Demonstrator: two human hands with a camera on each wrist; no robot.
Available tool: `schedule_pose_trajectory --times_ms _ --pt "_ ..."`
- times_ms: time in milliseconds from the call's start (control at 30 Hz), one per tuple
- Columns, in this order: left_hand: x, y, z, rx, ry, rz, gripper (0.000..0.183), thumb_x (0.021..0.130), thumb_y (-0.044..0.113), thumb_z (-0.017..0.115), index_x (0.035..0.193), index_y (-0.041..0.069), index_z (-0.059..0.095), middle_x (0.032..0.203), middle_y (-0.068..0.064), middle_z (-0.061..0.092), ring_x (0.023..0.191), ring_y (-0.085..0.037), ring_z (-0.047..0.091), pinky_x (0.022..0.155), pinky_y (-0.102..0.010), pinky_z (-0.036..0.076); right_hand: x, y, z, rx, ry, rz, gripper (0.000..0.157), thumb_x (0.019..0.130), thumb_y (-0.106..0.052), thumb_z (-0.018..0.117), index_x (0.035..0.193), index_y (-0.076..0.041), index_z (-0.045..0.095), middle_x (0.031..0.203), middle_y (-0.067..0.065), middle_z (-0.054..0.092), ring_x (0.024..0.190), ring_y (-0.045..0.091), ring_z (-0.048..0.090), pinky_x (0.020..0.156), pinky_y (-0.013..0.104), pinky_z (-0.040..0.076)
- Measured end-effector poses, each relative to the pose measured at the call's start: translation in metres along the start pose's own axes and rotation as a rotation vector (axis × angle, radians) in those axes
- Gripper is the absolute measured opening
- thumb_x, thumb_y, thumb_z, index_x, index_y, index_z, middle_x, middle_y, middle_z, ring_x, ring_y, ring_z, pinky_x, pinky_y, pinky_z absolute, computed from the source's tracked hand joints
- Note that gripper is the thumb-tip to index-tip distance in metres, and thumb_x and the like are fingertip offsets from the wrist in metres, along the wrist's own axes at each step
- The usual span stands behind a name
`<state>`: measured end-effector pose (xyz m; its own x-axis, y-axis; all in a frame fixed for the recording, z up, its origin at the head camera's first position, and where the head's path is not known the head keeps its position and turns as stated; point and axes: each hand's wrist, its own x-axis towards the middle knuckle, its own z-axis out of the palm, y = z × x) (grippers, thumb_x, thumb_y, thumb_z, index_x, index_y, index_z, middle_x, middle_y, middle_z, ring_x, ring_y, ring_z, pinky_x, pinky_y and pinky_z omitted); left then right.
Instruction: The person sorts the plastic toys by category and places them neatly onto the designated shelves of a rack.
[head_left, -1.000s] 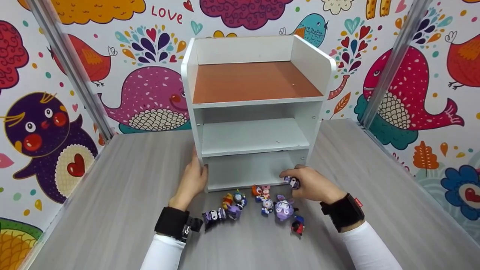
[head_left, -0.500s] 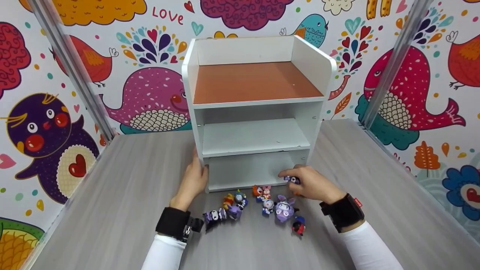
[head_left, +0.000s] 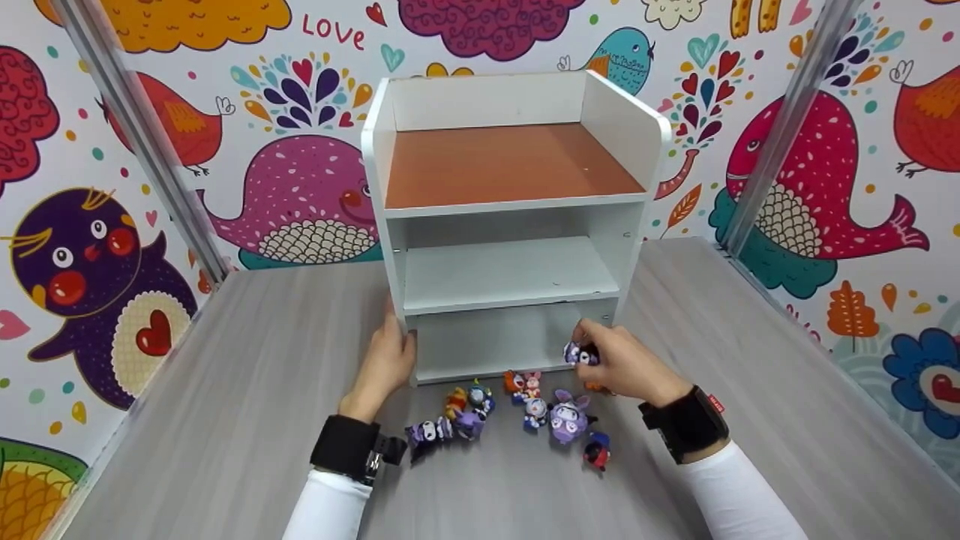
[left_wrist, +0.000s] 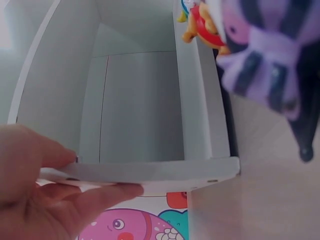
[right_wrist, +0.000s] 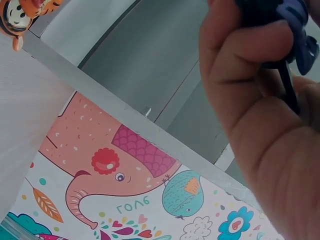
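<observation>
We see a white shelf point(head_left: 517, 166) with a brown top board, standing upright on the gray table point(head_left: 285, 390). Our left hand point(head_left: 384, 367) holds tight to its left side board, with the thumb inside and the fingers outside. Our right hand point(head_left: 630, 365) has a good grip on a small purple toy point(head_left: 576, 354), pinching it between thumb and fingers. The purple toy is by the low right front corner of the shelf, and we can't tell if it touches the shelf.

Other toys are on the table in front of the shelf, in two bunches. In the left bunch we see a striped toy point(head_left: 430, 431) near our left wrist, a yellow toy point(head_left: 454, 403) and a blue toy point(head_left: 480, 399). In the right bunch, an orange toy point(head_left: 514, 382) and a pink toy point(head_left: 532, 385) are side by side. A white toy point(head_left: 535, 413) is just in front of them, with a big toy point(head_left: 568, 422) beside it. A red toy point(head_left: 597, 453) is closest to us.
</observation>
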<state>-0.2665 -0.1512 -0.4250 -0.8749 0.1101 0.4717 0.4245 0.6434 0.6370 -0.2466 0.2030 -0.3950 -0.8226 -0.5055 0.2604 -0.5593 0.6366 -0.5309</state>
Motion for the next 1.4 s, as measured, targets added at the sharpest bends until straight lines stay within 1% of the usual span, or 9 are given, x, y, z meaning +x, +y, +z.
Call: schedule_pose_trajectory --times_ms 133,267,433,567,767,1033,1167,1267,1400 --pt "-0.001 -0.001 0.000 0.005 0.002 -0.001 0.067 0.095 -0.006 0.050 0.152 -0.013 0.015 0.123 -0.044 0.057 0.105 -0.053 0.064 0.087 -0.060 0.054 0.000 0.000 0.001 -0.019 0.013 -0.013 0.025 0.080 0.000 0.069 0.100 -0.009 0.058 0.084 0.002 0.067 0.068 0.007 0.056 0.056 0.021 0.050" --pt "-0.001 -0.001 0.000 0.006 0.008 0.009 0.066 0.095 -0.006 0.050 0.151 -0.014 0.015 0.121 -0.044 0.058 0.102 -0.053 0.065 0.084 -0.059 0.055 0.000 0.000 0.001 -0.028 0.019 -0.001 0.024 0.079 -0.001 0.070 0.098 -0.011 0.061 0.085 -0.001 0.067 0.070 0.008 0.057 0.059 0.021 0.051" --pt "-0.001 0.000 0.000 0.007 0.009 0.004 0.066 0.095 -0.006 0.050 0.151 -0.014 0.015 0.124 -0.045 0.056 0.106 -0.054 0.063 0.089 -0.060 0.053 0.000 -0.002 0.000 -0.035 0.042 0.011 0.022 0.077 -0.002 0.071 0.096 -0.011 0.067 0.088 0.001 0.070 0.072 0.009 0.060 0.061 0.021 0.053" --pt "-0.001 0.000 0.000 0.002 0.007 0.008 0.066 0.095 -0.007 0.049 0.151 -0.013 0.015 0.128 -0.045 0.053 0.108 -0.054 0.063 0.088 -0.061 0.053 0.000 -0.003 0.000 -0.059 0.068 0.005 0.022 0.075 -0.002 0.072 0.096 -0.011 0.072 0.089 0.003 0.072 0.073 0.010 0.061 0.063 0.022 0.053" --pt "-0.001 -0.001 0.001 0.001 0.011 0.012 0.066 0.095 -0.008 0.048 0.152 -0.011 0.014 0.129 -0.045 0.053 0.108 -0.054 0.063 0.088 -0.060 0.053 -0.001 -0.006 -0.006 -0.086 0.102 0.008 0.025 0.077 -0.002 0.072 0.100 -0.010 0.075 0.094 0.003 0.075 0.078 0.011 0.063 0.070 0.025 0.054" --pt "0.000 -0.001 0.001 -0.005 0.015 0.005 0.065 0.095 -0.007 0.048 0.151 -0.012 0.016 0.129 -0.045 0.053 0.111 -0.055 0.061 0.091 -0.062 0.052 -0.006 -0.012 -0.014 -0.103 0.093 -0.015 0.026 0.078 0.001 0.072 0.103 -0.008 0.069 0.090 0.003 0.071 0.076 0.011 0.060 0.068 0.025 0.052" --pt "0.000 -0.001 0.002 -0.002 0.022 0.008 0.065 0.094 -0.008 0.048 0.151 -0.013 0.017 0.128 -0.046 0.052 0.109 -0.055 0.062 0.090 -0.062 0.052 -0.005 -0.014 -0.015 -0.061 0.100 0.021 0.034 0.079 0.000 0.075 0.108 -0.005 0.060 0.090 0.007 0.068 0.074 0.012 0.057 0.063 0.024 0.049" --pt "0.001 -0.002 0.002 -0.005 0.029 0.022 0.066 0.094 -0.009 0.049 0.151 -0.012 0.017 0.128 -0.046 0.053 0.107 -0.056 0.062 0.088 -0.062 0.053 -0.004 -0.014 -0.015 -0.024 0.111 0.049 0.038 0.078 0.000 0.078 0.107 -0.006 0.054 0.089 0.007 0.066 0.072 0.014 0.055 0.060 0.024 0.047" --pt "0.001 -0.003 0.002 -0.003 0.029 0.024 0.067 0.093 -0.009 0.049 0.151 -0.012 0.016 0.129 -0.046 0.052 0.107 -0.055 0.062 0.089 -0.061 0.053 -0.004 -0.015 -0.014 -0.022 0.128 0.043 0.034 0.080 -0.003 0.080 0.104 -0.007 0.056 0.094 0.008 0.070 0.079 0.016 0.061 0.067 0.027 0.053"
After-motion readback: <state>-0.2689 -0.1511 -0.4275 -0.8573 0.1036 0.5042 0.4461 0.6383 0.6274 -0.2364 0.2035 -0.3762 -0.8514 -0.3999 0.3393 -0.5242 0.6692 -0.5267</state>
